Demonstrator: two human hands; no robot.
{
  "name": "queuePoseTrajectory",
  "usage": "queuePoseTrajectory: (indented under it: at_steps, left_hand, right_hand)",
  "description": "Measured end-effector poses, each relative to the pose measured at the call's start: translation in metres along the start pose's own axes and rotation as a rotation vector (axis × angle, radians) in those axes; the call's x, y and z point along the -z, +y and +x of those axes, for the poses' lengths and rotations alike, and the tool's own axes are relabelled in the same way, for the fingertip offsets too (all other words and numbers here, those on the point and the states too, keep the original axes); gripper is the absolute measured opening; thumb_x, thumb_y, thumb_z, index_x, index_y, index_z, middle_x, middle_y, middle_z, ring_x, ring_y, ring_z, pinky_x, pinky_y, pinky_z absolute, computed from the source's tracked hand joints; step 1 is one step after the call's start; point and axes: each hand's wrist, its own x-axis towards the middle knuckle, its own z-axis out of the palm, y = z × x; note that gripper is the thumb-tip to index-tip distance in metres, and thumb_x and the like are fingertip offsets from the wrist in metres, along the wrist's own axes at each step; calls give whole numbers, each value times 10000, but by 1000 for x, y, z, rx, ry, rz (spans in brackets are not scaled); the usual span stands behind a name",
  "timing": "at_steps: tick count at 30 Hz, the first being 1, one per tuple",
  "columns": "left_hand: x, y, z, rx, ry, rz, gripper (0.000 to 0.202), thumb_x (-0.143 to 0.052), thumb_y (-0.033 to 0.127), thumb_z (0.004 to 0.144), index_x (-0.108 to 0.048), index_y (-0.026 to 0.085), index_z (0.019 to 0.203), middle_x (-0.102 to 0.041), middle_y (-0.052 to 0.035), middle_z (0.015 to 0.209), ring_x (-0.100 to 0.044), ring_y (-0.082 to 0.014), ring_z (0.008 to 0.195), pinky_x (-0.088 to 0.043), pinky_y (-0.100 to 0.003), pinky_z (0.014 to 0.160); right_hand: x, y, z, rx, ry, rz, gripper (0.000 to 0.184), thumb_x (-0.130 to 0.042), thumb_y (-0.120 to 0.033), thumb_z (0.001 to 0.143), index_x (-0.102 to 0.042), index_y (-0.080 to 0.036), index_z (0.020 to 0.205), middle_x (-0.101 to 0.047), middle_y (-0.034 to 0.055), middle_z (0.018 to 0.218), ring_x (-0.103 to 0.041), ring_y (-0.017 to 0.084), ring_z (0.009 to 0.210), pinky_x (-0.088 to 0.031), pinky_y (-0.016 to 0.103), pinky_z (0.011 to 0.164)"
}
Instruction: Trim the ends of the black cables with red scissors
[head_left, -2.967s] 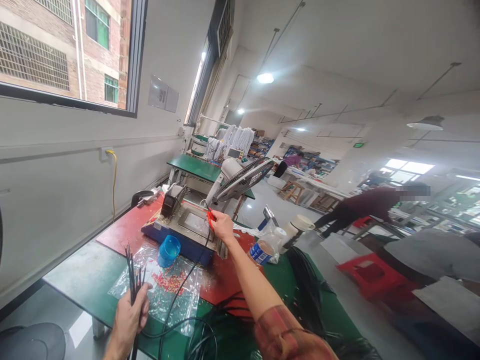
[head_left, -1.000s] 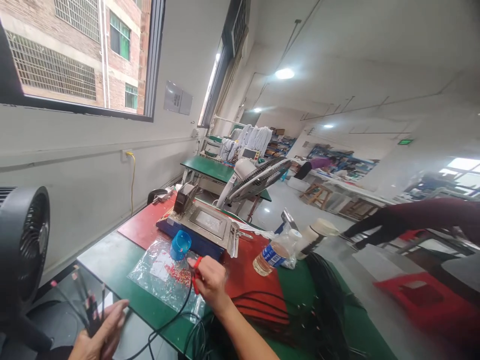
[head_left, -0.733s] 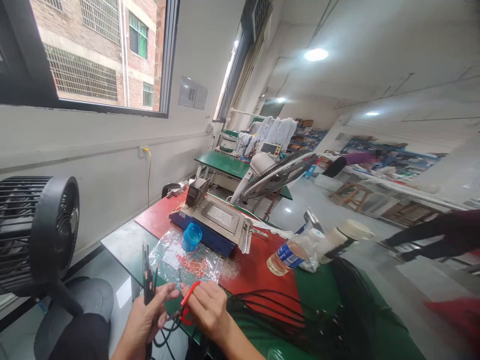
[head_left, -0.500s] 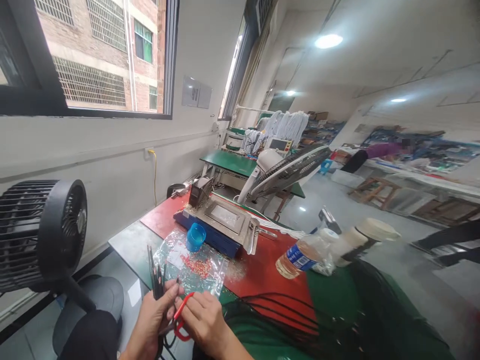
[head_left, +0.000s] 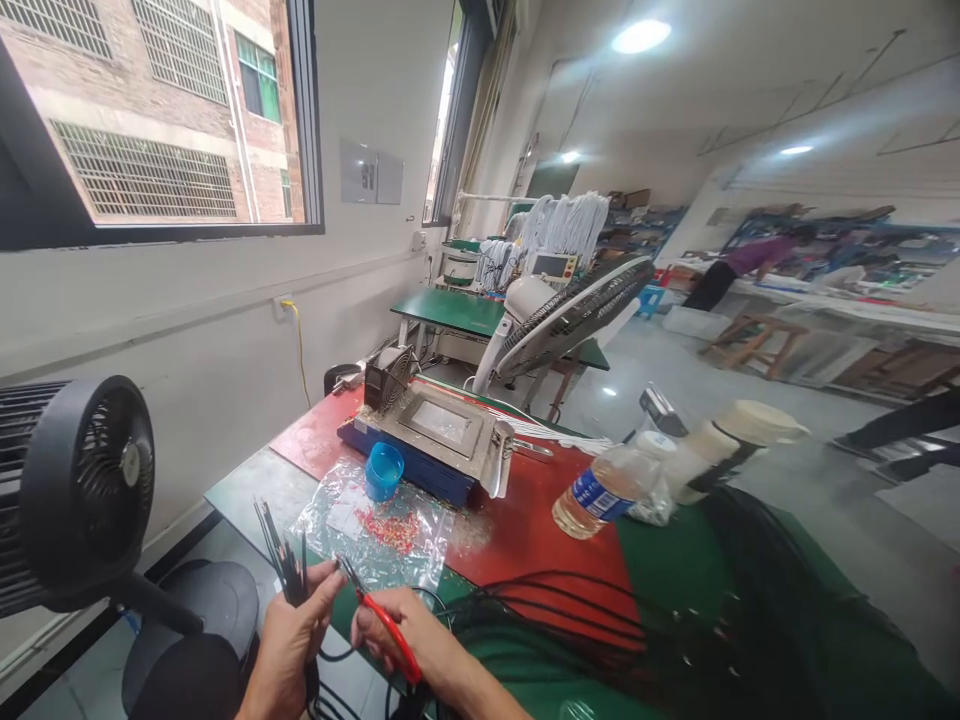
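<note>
My left hand (head_left: 289,635) is closed round a bundle of thin black cables (head_left: 279,555), whose ends fan upward above the fist. In my right hand (head_left: 412,620) are red-handled scissors (head_left: 394,635), their dark tips pointing up and left. The tips are at a cable end by my left thumb and forefinger; whether they touch it I cannot tell. Just beyond both hands, a clear plastic bag (head_left: 429,545) lies flat with small red and pale bits (head_left: 390,530) scattered on it. A blue cup (head_left: 384,472) stands at the bag's far edge.
Behind the cup sits a blue-based metal machine (head_left: 431,425). A drink bottle (head_left: 592,500) is on the red mat (head_left: 517,540), with black cables (head_left: 555,600) across the front. A black fan (head_left: 82,490) stands left, a white fan (head_left: 577,320) beyond the table. A person (head_left: 750,260) bends at a far bench.
The scissors have turned in my right hand, so their tips now reach toward my left fingertips. The left hand and cable bundle have shifted slightly left. The whole view has moved a little.
</note>
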Motion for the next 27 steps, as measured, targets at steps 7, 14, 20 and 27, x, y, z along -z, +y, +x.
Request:
queuePoseTrajectory:
  at_steps: [7, 14, 20, 27]
  left_hand:
    - [-3, 5, -3, -1, -12, 28, 536, -834, 432, 437, -722, 100, 843, -425, 80, 403, -351, -59, 349, -232, -187, 350]
    - [0, -1, 1, -23, -38, 31, 518, -819, 435, 497, -696, 96, 868, -353, 103, 415, -249, -28, 375, -155, -169, 365]
    - [6, -7, 4, -111, -27, 100, 516, -791, 477, 528, -696, 101, 868, -359, 92, 432, -272, -60, 399, -188, -206, 380]
    - [9, -10, 6, -185, -4, 156, 481, -775, 496, 549, -705, 123, 845, -400, 86, 421, -301, -74, 422, -242, -212, 414]
  right_hand:
    - [1, 0, 1, -40, -17, 164, 564, -525, -648, 760, -647, -97, 733, -434, -36, 519, -371, 35, 412, -259, 160, 392]
    - [1, 2, 1, -31, -19, 191, 548, -539, -620, 770, -657, -87, 719, -440, -38, 498, -367, 29, 387, -255, 160, 383]
    - [0, 2, 1, -71, -47, 224, 636, -504, -690, 740, -650, -70, 726, -459, -31, 513, -364, 16, 369, -231, 149, 357]
    - [0, 6, 3, -105, -90, 292, 628, -508, -684, 738, -648, -72, 722, -475, -29, 492, -380, 18, 330, -212, 142, 311]
